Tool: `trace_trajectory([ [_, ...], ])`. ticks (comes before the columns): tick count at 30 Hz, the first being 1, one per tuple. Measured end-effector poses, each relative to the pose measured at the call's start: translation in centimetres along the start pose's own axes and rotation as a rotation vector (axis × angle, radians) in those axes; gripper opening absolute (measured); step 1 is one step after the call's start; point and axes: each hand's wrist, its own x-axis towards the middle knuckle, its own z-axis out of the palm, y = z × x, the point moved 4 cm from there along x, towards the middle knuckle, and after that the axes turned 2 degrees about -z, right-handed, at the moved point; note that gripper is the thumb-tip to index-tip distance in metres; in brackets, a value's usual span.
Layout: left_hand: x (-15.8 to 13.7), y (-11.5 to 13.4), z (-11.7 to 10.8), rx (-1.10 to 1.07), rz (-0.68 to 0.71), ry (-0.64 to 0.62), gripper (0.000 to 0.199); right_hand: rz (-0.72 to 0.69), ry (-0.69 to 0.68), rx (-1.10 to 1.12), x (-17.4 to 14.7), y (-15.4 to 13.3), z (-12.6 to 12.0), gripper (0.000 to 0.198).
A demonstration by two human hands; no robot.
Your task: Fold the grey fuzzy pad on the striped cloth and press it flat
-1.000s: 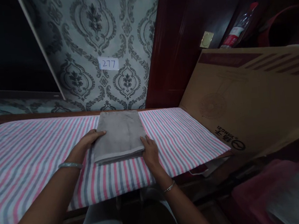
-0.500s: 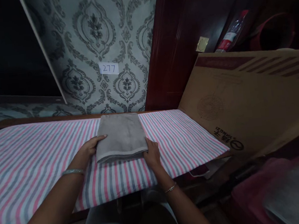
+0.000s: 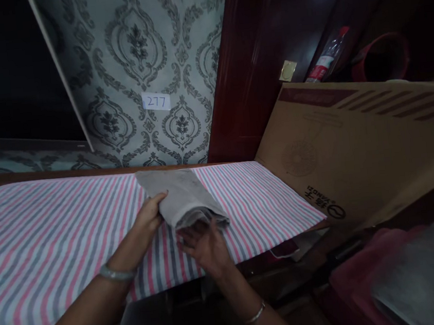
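Note:
A folded grey cloth [image 3: 179, 189] lies on the striped cover, its layers bulging open at the near edge. My left hand [image 3: 150, 213] is closed on the cloth's left side, thumb on top and fingers beneath. Palm up, my right hand [image 3: 208, 248] is at the bulging near edge with its fingers apart. Its fingertips reach toward the layers, and part of them is in shadow, so how far they go in is hard to see.
A pink, white and grey striped cloth [image 3: 72, 224] covers the table. A large cardboard box [image 3: 355, 153] stands at the right, with a plastic bottle [image 3: 326, 60] behind it. Patterned wallpaper bears a paper label [image 3: 156, 101] reading 277. A dark screen [image 3: 14, 75] is at the left.
The grey cloth has gone from flat and square to turned and bunched, its near edge arched open. My right hand has left its right side and turned palm up at the near edge.

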Motion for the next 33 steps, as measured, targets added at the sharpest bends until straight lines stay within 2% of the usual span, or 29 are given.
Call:
trace_trajectory([
  [2,-2.3,-1.9,0.1,-0.084,0.000,-0.017,0.042,-0.075,0.073,0.103,0.2,-1.4,0.8,0.046],
  [4,-4.5,-3.8,-0.4,-0.150,-0.014,-0.034,0.045,-0.117,0.209,0.138,0.1,-2.5,0.5,0.036],
  [6,-5.9,-5.5,-1.5,-0.192,-0.091,-0.005,0.044,-0.118,0.346,0.139,-0.2,-2.9,-0.4,0.028],
  [8,-6.2,-6.4,-2.7,-0.244,-0.199,0.028,0.042,-0.111,0.457,0.106,-0.7,-2.9,-1.5,0.032],
  [11,-4.8,-5.7,-4.6,-0.379,-0.274,0.055,0.034,-0.111,0.559,-0.008,-1.6,-3.4,-2.8,0.037],
  [16,-1.5,-2.8,-7.6,-0.498,-0.273,0.033,0.029,-0.176,0.488,-0.153,-3.5,-6.6,-3.9,0.035],
  [19,-0.4,-2.4,-8.9,-0.422,-0.314,0.005,0.038,-0.154,0.528,-0.171,-5.4,-8.4,-5.1,0.034],
  [22,0.3,-2.7,-9.3,-0.282,-0.378,-0.095,0.045,-0.093,0.587,-0.178,-7.5,-9.8,-6.3,0.033],
  [26,0.7,-3.6,-9.0,-0.012,-0.471,-0.176,0.033,-0.013,0.585,-0.229,-9.5,-11.3,-7.2,0.032],
  [31,-0.1,-3.6,-7.5,0.264,-0.433,-0.211,0.023,-0.071,0.576,-0.318,-9.7,-13.5,-7.0,0.025],
  [33,-0.2,-2.4,-6.8,0.296,-0.338,-0.163,0.020,-0.062,0.540,-0.335,-8.9,-14.3,-6.6,0.023],
])
